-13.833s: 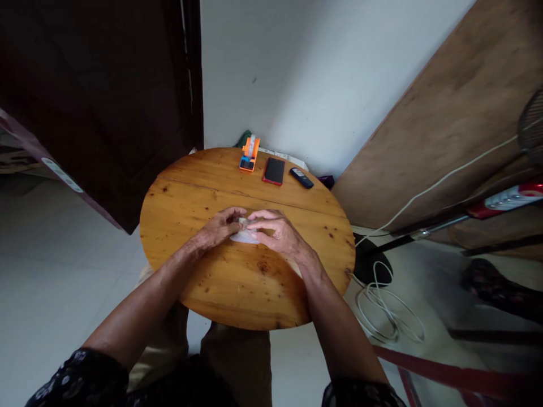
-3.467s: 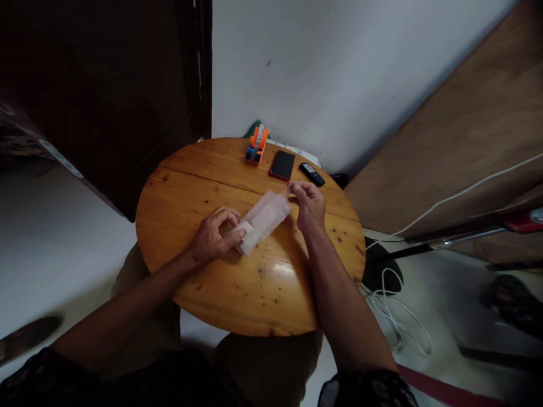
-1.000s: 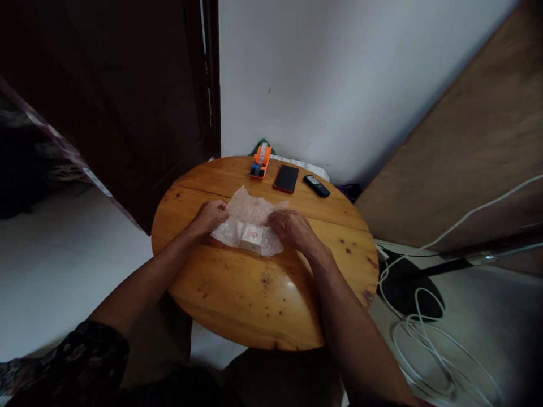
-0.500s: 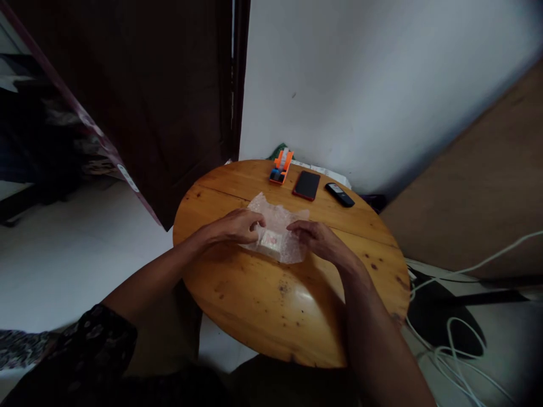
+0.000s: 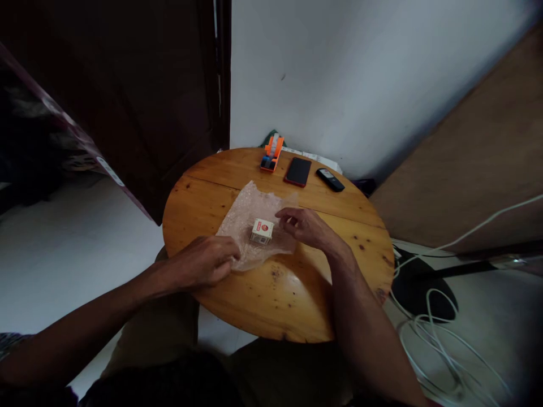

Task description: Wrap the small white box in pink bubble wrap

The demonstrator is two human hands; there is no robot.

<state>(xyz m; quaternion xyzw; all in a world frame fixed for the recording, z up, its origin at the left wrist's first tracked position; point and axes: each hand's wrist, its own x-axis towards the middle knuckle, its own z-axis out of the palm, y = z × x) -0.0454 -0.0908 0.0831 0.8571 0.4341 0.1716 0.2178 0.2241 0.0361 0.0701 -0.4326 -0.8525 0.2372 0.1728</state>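
Note:
A small white box with red print [image 5: 262,231] sits on a spread sheet of bubble wrap [image 5: 241,217] on the round wooden table [image 5: 271,308]. My left hand [image 5: 207,260] is closed on the sheet's near left corner. To the right of the box, my right hand [image 5: 305,226] hovers over or touches the wrap's right edge, its fingers curled with a gap between thumb and fingertips. Nothing shows between those fingers.
Along the table's far side lie an orange tape dispenser [image 5: 272,152], a black phone with a red edge [image 5: 298,171] and a small dark handset [image 5: 330,180]. White cables [image 5: 432,339] coil on the floor at right.
My left hand has drawn the wrap's left side out toward the near left, uncovering the box. The wrap lies flatter. My right hand stays near its right edge. The view has shifted slightly.

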